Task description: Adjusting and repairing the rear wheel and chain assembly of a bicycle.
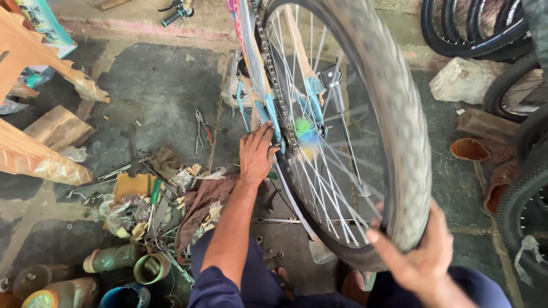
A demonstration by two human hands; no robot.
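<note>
1. Head view looks straight down at a bicycle wheel (365, 131) mounted in an upturned bike frame, tyre running from the top of the frame down to the person's lap.
2. Left hand (255, 154) is at the hub side of the wheel, palm down, fingers spread a bit and resting against the blue frame stay (273, 117) just beside the chain (273, 74). Fingertips seem to press on something by the axle, but I honestly can't tell if they pinch anything (too much blur and spokes in the way).
3. Right hand (419, 256) is at the lower edge of the wheel, wrapped over the tyre (408, 142), thumb on the inner side near the rim, fingers curled round the outer tread. So it's clamped on the tyre.
4. Wheel sits between the two hands: hub up by the left one, rim nearest the body under the right one.
5. A colourful brush ring (306, 134) (green, blue, yellow) sits on the hub, just right of the left fingers.
6. A kickstand (342, 114) hangs among the spokes.
7. On the floor to the left: pliers (200, 128), spanners (114, 171), a brown rag (200, 205), and some cans (151, 268).
8. More tyres (474, 28) are stacked top right, with a rock (465, 80) beside them.
</note>
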